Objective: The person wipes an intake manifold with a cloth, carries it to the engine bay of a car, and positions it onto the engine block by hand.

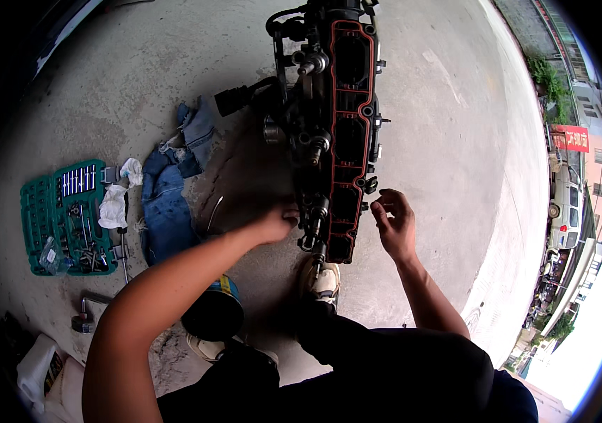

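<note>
A long black intake manifold [350, 141] stretches away from me in the middle, with a red-orange gasket line around its row of ports. Metal injectors [315, 151] stick out along its left side. My left hand [273, 225] is at the near left side of the manifold, its fingers curled in; the fingertips are in shadow, and what they hold is hidden. Just off the near right edge is my right hand [395, 225], thumb and fingers bent but apart, with nothing visible between them. Below the manifold's near end shows my shoe [326, 282].
An open green socket set case [33, 229] lies on the concrete floor at left, beside white crumpled cloths [113, 206] and blue denim [163, 201]. A dark round container [213, 314] stands near my left forearm. White jugs [37, 363] are at lower left.
</note>
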Action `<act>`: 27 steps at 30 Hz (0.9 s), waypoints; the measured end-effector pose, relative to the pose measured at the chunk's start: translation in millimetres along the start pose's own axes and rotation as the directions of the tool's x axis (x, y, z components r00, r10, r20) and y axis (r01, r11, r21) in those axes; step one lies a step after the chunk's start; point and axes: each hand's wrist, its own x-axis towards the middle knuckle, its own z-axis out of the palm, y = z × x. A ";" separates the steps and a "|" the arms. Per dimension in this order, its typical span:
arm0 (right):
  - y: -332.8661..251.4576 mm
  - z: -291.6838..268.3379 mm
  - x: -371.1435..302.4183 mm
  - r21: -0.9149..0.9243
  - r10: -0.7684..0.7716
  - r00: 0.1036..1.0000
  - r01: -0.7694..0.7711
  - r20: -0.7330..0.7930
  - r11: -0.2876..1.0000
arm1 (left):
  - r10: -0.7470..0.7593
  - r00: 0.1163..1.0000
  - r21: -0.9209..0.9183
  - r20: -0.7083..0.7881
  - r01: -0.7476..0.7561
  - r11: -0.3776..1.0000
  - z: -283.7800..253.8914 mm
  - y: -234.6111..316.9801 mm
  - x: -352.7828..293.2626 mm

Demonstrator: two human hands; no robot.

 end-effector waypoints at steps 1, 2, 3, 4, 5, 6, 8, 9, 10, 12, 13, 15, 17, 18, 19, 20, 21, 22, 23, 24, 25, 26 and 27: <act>-12.1 0.0 -0.5 0.004 -0.001 0.999 0.002 -0.038 1.000 | 0.008 1.000 0.016 0.022 -0.008 1.000 -0.8 0.4 -2.0; -18.7 2.4 1.7 0.062 -0.070 0.997 0.071 -0.009 0.996 | -0.023 0.999 -0.033 -0.039 0.021 0.999 -2.9 -5.8 -6.9; -23.7 2.8 4.7 0.115 -0.141 0.990 0.138 0.013 0.984 | -0.035 0.998 -0.050 -0.058 0.033 0.998 -5.6 -11.8 -9.0; -21.6 6.1 9.5 0.243 -0.156 0.985 0.135 0.073 0.961 | -0.047 0.996 -0.067 -0.076 0.042 0.997 -8.4 -17.6 -10.2; -23.6 6.5 15.1 0.361 -0.187 0.974 0.131 0.126 0.923 | -0.068 0.994 -0.039 -0.082 0.065 0.997 -12.6 -22.7 -8.1; -26.8 7.5 19.0 0.301 -0.228 0.962 0.176 0.149 0.937 | -0.098 0.991 -0.009 -0.091 0.097 0.995 -15.5 -24.0 -8.5; -30.1 8.2 22.4 0.383 -0.129 0.975 0.052 0.178 0.922 | -0.104 0.990 -0.029 -0.100 0.102 0.994 -19.6 -26.1 -15.7; -27.4 9.1 23.4 0.458 -0.084 0.978 -0.014 0.193 0.889 | -0.116 0.985 -0.066 -0.126 0.108 0.992 -21.8 -24.5 -20.0; -26.7 8.4 23.4 0.464 -0.084 0.980 -0.008 0.178 0.886 | -0.066 0.988 -0.086 -0.136 0.055 0.995 -23.1 -28.0 -19.3; -24.1 11.9 20.9 0.543 -0.112 0.978 -0.002 0.177 0.840 | -0.072 0.989 -0.098 -0.131 0.059 0.993 -26.6 -20.4 -25.3; -23.3 13.3 19.5 0.548 -0.112 0.979 0.001 0.170 0.836 | -0.077 0.988 -0.123 -0.132 0.060 0.991 -28.4 -16.5 -27.4; -23.7 17.3 15.9 0.571 -0.120 0.984 0.025 0.129 0.821 | -0.080 0.988 -0.077 -0.129 0.071 0.995 -31.1 -7.1 -30.9; -23.5 22.1 14.1 0.613 -0.102 0.990 0.018 0.101 0.790 | -0.083 0.986 -0.023 -0.144 0.080 0.996 -31.9 1.4 -35.9; -23.1 23.6 15.3 0.646 -0.077 0.994 0.012 0.072 0.763 | -0.067 0.982 -0.048 -0.176 0.060 0.997 -27.0 4.9 -36.4; -20.7 24.4 16.3 0.672 -0.016 0.998 -0.032 0.066 0.740 | -0.052 0.977 -0.072 -0.208 0.038 0.997 -26.2 9.2 -36.5; -20.5 26.1 17.8 0.660 -0.017 0.997 -0.033 0.069 0.750 | -0.056 0.984 -0.009 -0.171 0.056 0.998 -33.2 7.1 -35.8; -19.6 24.9 19.8 0.646 -0.018 0.997 -0.034 0.073 0.763 | -0.048 0.981 0.003 -0.189 0.050 0.999 -35.5 6.9 -36.2; -13.7 23.7 22.4 0.614 -0.065 0.993 -0.013 0.103 0.789 | -0.014 0.973 0.016 -0.229 0.018 1.000 -36.3 6.2 -37.5; -15.3 19.7 23.1 0.622 -0.082 0.991 -0.003 0.107 0.783 | 0.020 0.963 0.027 -0.267 -0.013 1.000 -35.9 7.6 -37.3; -18.2 14.3 22.8 0.594 -0.097 0.988 0.008 0.118 0.804 | 0.034 0.951 0.091 -0.307 -0.007 0.996 -34.3 14.5 -39.1; -20.3 10.9 25.0 0.567 -0.113 0.985 0.020 0.130 0.823 | 0.041 0.946 0.096 -0.322 -0.010 0.995 -34.7 17.5 -38.5; -20.8 9.6 29.0 0.582 -0.129 0.989 0.060 0.078 0.811 | 0.126 0.917 0.174 -0.380 -0.063 0.983 -35.2 18.7 -38.7; -23.6 5.8 33.1 0.542 -0.124 0.991 0.079 0.047 0.837 | 0.213 0.878 0.255 -0.428 -0.108 0.961 -36.1 19.8 -39.6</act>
